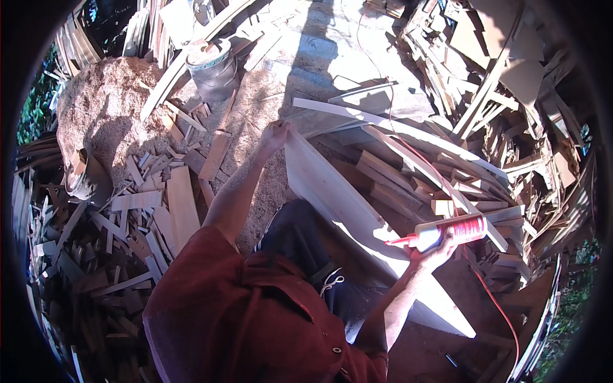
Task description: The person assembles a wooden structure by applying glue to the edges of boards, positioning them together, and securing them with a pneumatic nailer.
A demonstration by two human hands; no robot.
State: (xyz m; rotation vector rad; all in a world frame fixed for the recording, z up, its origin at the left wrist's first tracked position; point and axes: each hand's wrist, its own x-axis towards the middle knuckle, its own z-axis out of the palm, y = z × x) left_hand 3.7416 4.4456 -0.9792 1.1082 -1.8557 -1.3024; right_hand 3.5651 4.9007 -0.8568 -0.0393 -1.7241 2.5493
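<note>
A long pale wooden board slants from upper middle to lower right, beside my dark-trousered leg. My left hand is closed on its far, upper end. Lower right, my right hand grips a white and red glue bottle, held sideways with its red nozzle pointing left over the board. I cannot tell whether the nozzle touches the wood.
Scrap offcuts are heaped on the left and in a tangled pile at the right. A sawdust mound and grey bucket stand upper left. Stacked planks and a red cord lie beyond the board.
</note>
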